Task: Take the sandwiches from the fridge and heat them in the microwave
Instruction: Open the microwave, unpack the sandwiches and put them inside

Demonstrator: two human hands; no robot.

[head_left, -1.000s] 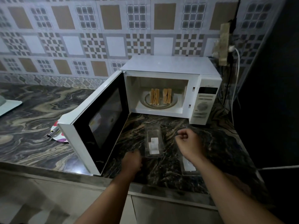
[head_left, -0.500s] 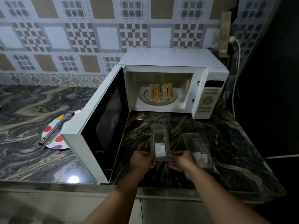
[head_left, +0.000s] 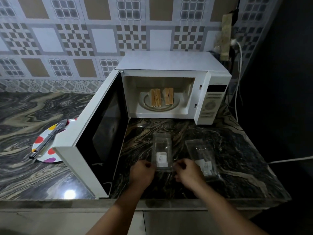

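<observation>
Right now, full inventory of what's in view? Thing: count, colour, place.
microwave: 1, white, back of counter, door open
sandwiches: 2, tan, on edge on microwave turntable
packs: 2, clear, empty, on counter before microwave
plate: 1, white with coloured dots, left of door
tongs: 1, metal, across plate
counter: 1, dark marbled
cable: 1, white, right of microwave
hands: left, right, at near pack's front corners
</observation>
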